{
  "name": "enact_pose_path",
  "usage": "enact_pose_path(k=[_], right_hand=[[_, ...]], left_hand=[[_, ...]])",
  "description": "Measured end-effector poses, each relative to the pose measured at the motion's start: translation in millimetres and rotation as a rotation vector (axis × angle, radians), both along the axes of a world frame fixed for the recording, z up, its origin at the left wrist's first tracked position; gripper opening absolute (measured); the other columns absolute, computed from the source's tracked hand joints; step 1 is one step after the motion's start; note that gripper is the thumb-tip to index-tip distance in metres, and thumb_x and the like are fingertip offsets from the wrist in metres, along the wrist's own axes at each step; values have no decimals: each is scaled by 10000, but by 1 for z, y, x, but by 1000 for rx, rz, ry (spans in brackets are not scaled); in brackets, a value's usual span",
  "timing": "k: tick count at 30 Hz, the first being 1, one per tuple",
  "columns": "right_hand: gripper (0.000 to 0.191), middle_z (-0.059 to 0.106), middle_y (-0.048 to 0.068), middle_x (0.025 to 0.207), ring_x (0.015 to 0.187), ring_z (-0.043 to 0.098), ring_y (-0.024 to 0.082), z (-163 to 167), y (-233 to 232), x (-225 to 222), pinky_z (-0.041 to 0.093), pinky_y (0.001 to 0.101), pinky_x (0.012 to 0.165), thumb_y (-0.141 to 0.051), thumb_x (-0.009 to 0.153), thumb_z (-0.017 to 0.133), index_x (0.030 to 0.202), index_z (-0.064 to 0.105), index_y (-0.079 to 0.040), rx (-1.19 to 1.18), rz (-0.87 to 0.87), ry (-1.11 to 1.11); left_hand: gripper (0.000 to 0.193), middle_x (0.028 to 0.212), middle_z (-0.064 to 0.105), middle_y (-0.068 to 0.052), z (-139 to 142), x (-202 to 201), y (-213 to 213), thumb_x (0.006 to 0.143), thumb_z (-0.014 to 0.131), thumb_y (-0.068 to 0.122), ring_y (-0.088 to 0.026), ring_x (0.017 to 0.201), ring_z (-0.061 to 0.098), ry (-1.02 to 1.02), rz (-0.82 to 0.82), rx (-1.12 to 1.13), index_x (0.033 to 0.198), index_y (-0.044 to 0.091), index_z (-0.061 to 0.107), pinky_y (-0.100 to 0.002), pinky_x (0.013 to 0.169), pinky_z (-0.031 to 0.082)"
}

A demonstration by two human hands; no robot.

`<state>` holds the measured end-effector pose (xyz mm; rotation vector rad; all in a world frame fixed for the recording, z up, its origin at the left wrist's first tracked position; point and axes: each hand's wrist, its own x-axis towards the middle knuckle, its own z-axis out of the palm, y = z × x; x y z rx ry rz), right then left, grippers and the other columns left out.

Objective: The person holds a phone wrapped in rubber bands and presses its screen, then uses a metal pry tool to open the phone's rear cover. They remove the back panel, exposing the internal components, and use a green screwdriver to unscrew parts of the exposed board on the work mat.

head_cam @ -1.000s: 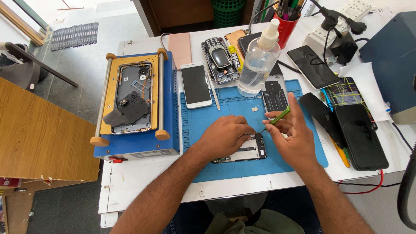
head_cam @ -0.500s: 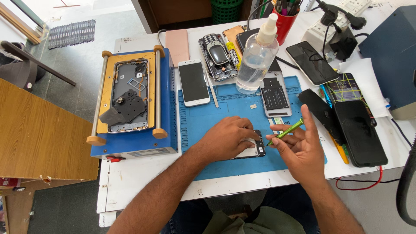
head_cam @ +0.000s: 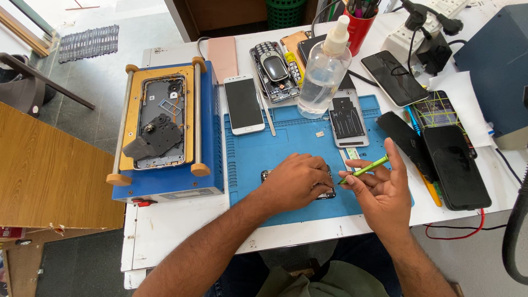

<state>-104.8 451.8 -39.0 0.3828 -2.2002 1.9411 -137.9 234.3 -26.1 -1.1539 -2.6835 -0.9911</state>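
Dark phone body point(head_cam: 328, 192): lies on the blue work mat point(head_cam: 275, 151), near its front edge, mostly covered by the left hand.
Left hand point(head_cam: 297, 181): palm down, fingers curled over the phone body and pressing it to the mat.
Right hand point(head_cam: 380, 190): just right of the phone, thumb and fingers pinched on a slim green tool point(head_cam: 366, 169); forefinger raised straight, the tool's tip pointing at the phone's right edge.
Mat, further back: one grey inner phone frame point(head_cam: 347, 121) and a clear spray bottle point(head_cam: 324, 69) with a white nozzle, its label too small to tell.
Left of the mat: one white smartphone point(head_cam: 245, 104), dark screen up; beyond it a blue machine point(head_cam: 165, 126) with a yellow bed holding an opened phone shell.
Back of the table: one old keypad phone point(head_cam: 273, 69), a pink slab point(head_cam: 223, 52), a red cup of pens point(head_cam: 360, 22).
Right side: three dark phones or screens point(head_cam: 454, 157), one with a yellow-green grid pattern.
Table point(head_cam: 165, 231): white.
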Motion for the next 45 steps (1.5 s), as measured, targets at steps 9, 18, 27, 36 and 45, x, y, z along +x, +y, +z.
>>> enact_pose_path(k=[9, 18, 27, 36, 45], right_hand=[[591, 666, 218, 1230, 1068, 732, 246, 14, 53, 20, 660, 352, 934, 72, 1084, 557, 1604, 321, -83, 120, -169, 314], [702, 652, 302, 1024, 983, 614, 411, -6, 188, -25, 553, 489, 636, -533, 962, 726, 1292, 684, 85, 1431, -723, -71], [1110, 648, 308, 1061, 1062, 574, 460, -49, 223, -37, 540, 539, 814, -763, 682, 770, 1389, 639, 82, 1498, -589, -418], [978, 585, 253, 1118, 788, 683, 298, -45, 243, 1, 608, 388, 616, -412, 842, 825, 1557, 370, 75, 842, -515, -113], [912, 579, 66, 1071, 891, 646, 183, -138, 373, 109, 572, 331, 793, -551, 766, 651, 1584, 356, -275, 1205, 253, -666]], left_hand=[[117, 1027, 719, -11, -2, 7, 3, 919, 742, 262, -180, 960, 649, 66, 3, 0, 959, 178, 814, -385, 860, 503], [165, 1056, 723, -33, 3, 8, 5, 922, 735, 280, -189, 977, 657, 60, -2, -30, 1014, 166, 809, -398, 881, 527], [151, 1022, 727, -38, 5, 4, -2, 965, 710, 252, -191, 962, 682, 66, 5, 47, 1005, 140, 803, -396, 882, 543], [165, 1008, 724, -41, 3, 3, -4, 965, 708, 251, -198, 948, 683, 55, 13, 70, 1017, 123, 798, -398, 861, 548], [168, 988, 718, -41, 7, 3, -4, 966, 710, 256, -204, 926, 679, -1, 37, 58, 1013, 121, 798, -397, 827, 550]])
